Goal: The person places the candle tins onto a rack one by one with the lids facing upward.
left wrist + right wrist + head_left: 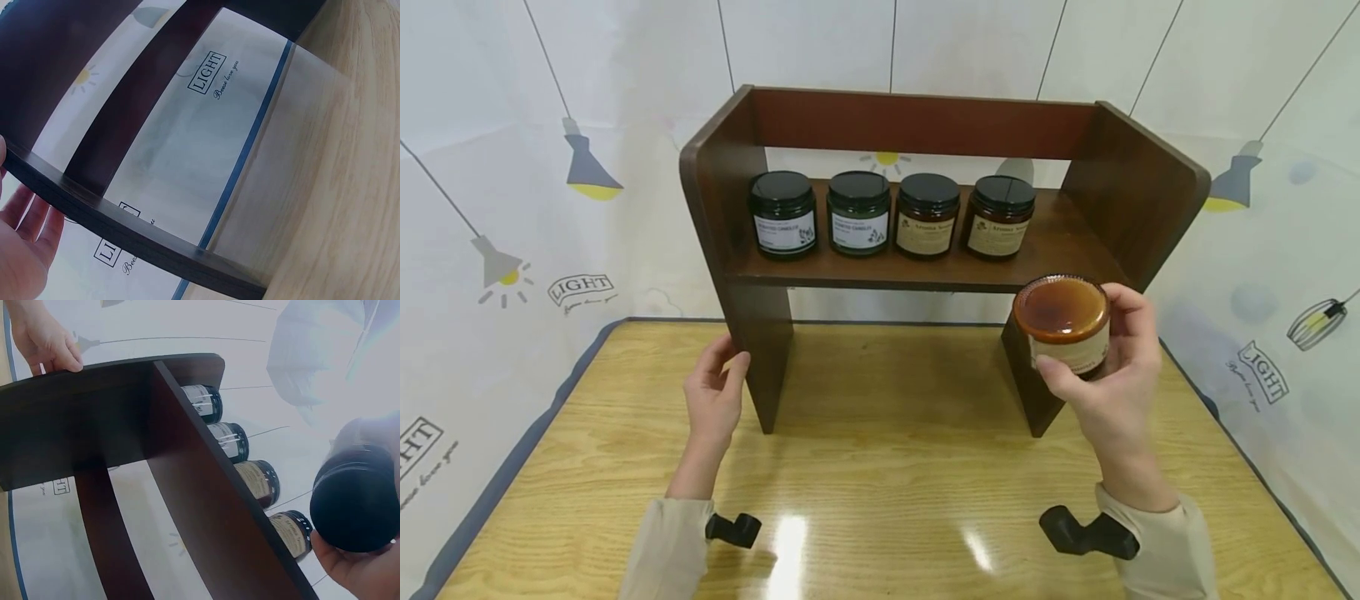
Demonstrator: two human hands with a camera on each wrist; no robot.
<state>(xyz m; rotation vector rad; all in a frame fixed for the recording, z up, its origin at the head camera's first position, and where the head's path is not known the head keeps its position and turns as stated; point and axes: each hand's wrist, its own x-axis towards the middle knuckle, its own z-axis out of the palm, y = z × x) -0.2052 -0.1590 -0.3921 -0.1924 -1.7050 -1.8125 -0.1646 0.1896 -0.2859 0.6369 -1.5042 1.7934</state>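
Note:
In my right hand (1112, 375) is an amber glass candle jar (1063, 312) with a beige label. It is turned over, its glass base facing up towards the head view; its black lid (356, 500) shows in the right wrist view. I hold it in front of the right end of a dark wooden shelf (880, 279). My left hand (715, 387) grips the front edge of the shelf's left side panel (125, 228), thumb at the edge and fingers along the outer face.
On the shelf board several black-lidded candle jars stand in a row: green ones with white labels (859, 215) at left, amber ones with beige labels (927, 217) to their right. Bare board (1067, 242) lies right of them. Beneath is a wooden table (880, 475).

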